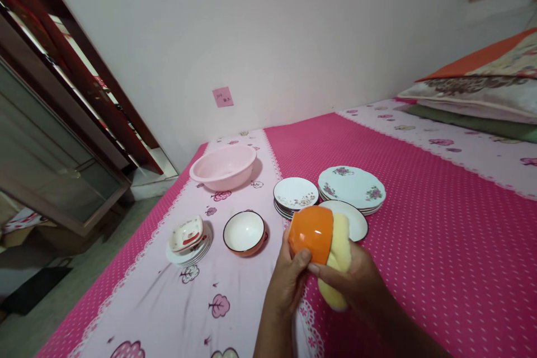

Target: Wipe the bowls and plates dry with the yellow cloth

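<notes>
An orange bowl [311, 232] is tilted on its side, its glossy outside toward me. My left hand [289, 271] is closed on its lower left edge, thumb across the outside. My right hand [358, 274] grips a fluffy yellow cloth [340, 235] pressed against the bowl's right side, and its thumb reaches the bowl's lower edge. Partly hidden behind the bowl are small white plates with a floral pattern [293, 189] in a stack and a dark-rimmed white plate [359, 225]. Left of my hands stands a white bowl with a dark rim [243, 232].
Oval flowered plates [354, 184] lie stacked beyond my hands. At left, a square dish [187, 234] rests on stacked plates [179, 259]. A pink basin [224, 182] stands near the wall. Pillows [482, 89] are piled far right. Everything rests on a pink bedspread [440, 224].
</notes>
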The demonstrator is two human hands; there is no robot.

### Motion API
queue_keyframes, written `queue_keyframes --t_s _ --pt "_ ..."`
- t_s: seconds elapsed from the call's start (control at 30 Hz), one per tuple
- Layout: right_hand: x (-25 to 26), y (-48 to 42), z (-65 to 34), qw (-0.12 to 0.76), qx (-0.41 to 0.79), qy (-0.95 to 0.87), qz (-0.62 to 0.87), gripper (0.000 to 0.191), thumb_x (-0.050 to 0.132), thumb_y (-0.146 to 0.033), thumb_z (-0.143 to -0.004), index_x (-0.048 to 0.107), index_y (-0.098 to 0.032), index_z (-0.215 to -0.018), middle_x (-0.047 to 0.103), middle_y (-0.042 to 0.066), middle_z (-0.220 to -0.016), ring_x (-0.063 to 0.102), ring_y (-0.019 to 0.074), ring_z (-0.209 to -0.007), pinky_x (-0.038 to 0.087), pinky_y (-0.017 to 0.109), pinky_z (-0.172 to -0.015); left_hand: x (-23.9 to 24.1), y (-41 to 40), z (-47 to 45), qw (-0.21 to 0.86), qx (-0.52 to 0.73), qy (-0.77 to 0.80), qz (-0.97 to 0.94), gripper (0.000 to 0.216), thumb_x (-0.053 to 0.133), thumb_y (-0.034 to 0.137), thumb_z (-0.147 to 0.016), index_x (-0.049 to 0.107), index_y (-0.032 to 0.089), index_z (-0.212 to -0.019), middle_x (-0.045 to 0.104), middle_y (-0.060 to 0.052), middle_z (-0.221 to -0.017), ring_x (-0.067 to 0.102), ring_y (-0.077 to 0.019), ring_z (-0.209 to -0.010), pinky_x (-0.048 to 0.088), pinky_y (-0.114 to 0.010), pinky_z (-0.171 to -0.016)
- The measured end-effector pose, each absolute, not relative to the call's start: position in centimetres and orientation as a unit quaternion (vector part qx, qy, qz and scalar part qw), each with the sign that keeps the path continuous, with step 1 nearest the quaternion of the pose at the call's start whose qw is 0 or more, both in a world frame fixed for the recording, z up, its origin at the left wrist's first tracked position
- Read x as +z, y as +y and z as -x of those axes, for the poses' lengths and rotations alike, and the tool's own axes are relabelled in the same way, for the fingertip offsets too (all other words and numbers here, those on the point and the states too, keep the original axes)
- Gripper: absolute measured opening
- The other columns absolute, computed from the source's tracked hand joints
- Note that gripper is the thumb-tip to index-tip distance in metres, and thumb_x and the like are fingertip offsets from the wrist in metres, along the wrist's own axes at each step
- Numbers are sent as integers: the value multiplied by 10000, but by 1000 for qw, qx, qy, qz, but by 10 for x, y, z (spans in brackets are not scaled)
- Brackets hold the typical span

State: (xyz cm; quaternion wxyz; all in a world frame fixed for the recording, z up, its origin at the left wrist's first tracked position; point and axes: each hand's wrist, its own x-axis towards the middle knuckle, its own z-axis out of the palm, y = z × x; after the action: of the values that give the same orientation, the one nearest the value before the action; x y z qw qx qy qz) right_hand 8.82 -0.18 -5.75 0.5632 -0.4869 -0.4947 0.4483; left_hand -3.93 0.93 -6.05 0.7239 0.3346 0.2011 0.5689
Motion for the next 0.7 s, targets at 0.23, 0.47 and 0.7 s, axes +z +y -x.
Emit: queue_keyframes --t_s 0.23,0.47,0.7 --pt "-77 2 -82 563 162 -689 426 425 696 -262 -829 645 -193 -1244 787 123 -1008 769 332 -864 666 442 -741 -60 9 37 714 608 236 -255 550 826 473 -815 700 193 -1271 717 -124 -1326 525 -320 -1410 405 -429 -1202" --pt "-95 14 -78 564 42 -739 367 410 614 -186 -889 632 -206 -1298 772 159 -1071 744 369 -1012 627 557 -911 -57 12 42 735 591 257 -212 472 811 513 -818 763 146 -1112 776 -131 -1193 616 -324 -1309 482 -418 -1143" --pt "-59 -1 -94 532 349 -609 473 355 752 -304 -807 688 -156 -1123 793 57 -853 753 243 -692 647 323 -582 -57 7 40 724 576 210 -316 659 884 375 -775 625 230 -1362 655 -110 -1426 552 -298 -1386 396 -427 -1204"
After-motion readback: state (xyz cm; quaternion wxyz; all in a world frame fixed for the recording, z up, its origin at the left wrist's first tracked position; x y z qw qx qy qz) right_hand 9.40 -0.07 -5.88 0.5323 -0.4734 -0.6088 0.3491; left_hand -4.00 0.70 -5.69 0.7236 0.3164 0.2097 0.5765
